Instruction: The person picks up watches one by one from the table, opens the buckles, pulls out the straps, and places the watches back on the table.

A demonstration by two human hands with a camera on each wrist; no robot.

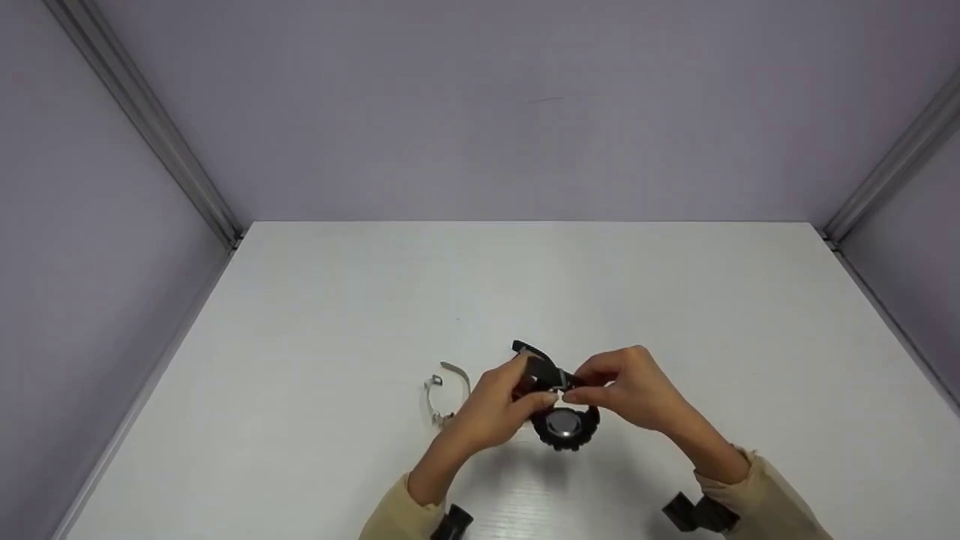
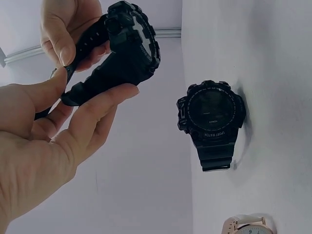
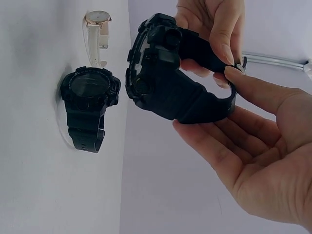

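Both hands hold a black sport watch point(image 1: 564, 427) just above the white table point(image 1: 360, 292), its silver case back turned up. My left hand point(image 1: 495, 409) grips one strap between thumb and fingers point(image 2: 97, 112). My right hand point(image 1: 626, 390) pinches the strap end point(image 1: 536, 364) by the buckle, and its fingers point(image 3: 219, 146) cup the band underneath. A second black sport watch point(image 2: 210, 119) point(image 3: 90, 100) lies face up on the table under the hands. It is hidden in the head view.
A pale-strapped watch point(image 1: 446, 394) point(image 3: 96, 29) lies on the table left of my hands. Lilac walls with metal corner rails point(image 1: 150, 120) close in the table on three sides. Black camera mounts point(image 1: 701, 514) sit on both wrists.
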